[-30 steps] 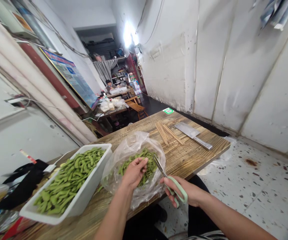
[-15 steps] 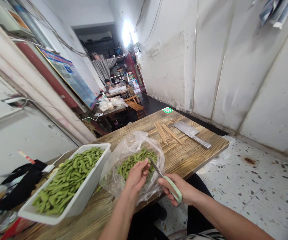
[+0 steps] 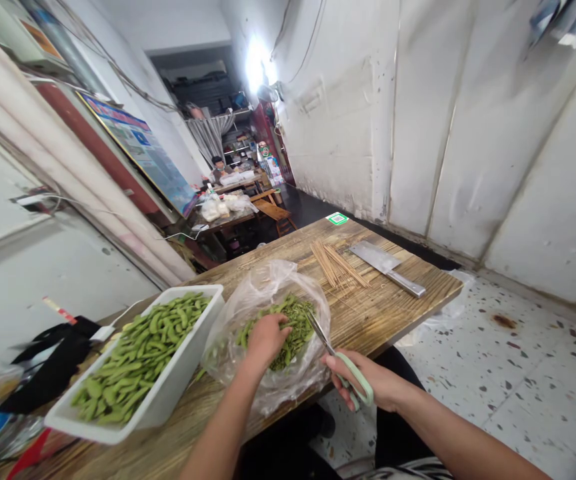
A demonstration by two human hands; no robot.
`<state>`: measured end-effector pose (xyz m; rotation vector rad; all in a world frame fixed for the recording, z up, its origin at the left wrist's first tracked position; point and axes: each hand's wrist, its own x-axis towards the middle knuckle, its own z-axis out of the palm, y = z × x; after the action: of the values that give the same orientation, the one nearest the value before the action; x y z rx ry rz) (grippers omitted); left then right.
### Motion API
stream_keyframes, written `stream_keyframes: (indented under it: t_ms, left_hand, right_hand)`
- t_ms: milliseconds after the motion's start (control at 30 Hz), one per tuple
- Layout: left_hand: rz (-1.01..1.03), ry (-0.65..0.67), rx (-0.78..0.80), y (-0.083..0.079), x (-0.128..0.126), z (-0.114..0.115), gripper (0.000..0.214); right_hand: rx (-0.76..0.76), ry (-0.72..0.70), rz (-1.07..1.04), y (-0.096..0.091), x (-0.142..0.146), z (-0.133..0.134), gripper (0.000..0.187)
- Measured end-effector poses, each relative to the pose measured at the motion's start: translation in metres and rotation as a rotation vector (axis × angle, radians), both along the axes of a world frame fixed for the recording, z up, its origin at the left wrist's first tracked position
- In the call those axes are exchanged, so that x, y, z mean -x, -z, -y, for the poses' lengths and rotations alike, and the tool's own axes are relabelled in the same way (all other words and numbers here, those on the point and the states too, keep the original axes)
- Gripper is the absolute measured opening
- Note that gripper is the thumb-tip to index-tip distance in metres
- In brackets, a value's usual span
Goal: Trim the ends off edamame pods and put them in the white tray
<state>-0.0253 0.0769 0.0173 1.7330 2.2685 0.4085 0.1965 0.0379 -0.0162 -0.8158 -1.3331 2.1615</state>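
My left hand reaches into a clear plastic bag of green edamame pods on the wooden table; its fingers curl down among the pods, and what they grip is hidden. At the table's near edge, my right hand holds scissors with pale green handles, their blades pointing up into the bag's mouth. A white rectangular tray heaped with edamame pods stands just left of the bag.
A bundle of bamboo skewers and a steel cleaver lie at the table's far right. Dark cloth and packets sit at the left end. Terrazzo floor lies to the right. A person sits at a distant table down the corridor.
My left hand has moved back down into the bag among the pods after lifting toward the scissor blades. The scissors have shifted slightly right and away from it.
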Motion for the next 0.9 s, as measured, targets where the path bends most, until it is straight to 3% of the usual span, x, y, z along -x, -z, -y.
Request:
stream_keyframes:
  t_ms: [100,300,367,633,767,900]
  left_hand:
    - [-0.08,0.047,0.041,-0.002,-0.006,-0.002,0.009]
    - [0.535,0.174,-0.003,-0.014,-0.009,0.009,0.017]
    - [0.635,0.189,0.025,-0.017,-0.009,0.013,0.019]
    - [0.641,0.237,0.118,-0.025,-0.007,0.02,0.016]
    - [0.734,0.181,0.167,-0.027,-0.009,0.022,0.018]
    - [0.976,-0.001,0.122,-0.021,-0.011,0.022,0.03]
  right_hand:
    - [0.009,-0.007,0.017,-0.002,-0.002,0.001,0.048]
    - [-0.046,-0.051,0.051,-0.001,-0.004,0.001,0.048]
    - [-0.061,-0.054,0.064,0.0,-0.004,0.001,0.048]
    - [-0.102,-0.076,0.075,-0.003,-0.005,-0.002,0.044]
    - [-0.113,-0.083,0.058,-0.004,-0.007,-0.004,0.039]
    - [-0.115,-0.03,0.051,-0.001,-0.007,-0.006,0.04]
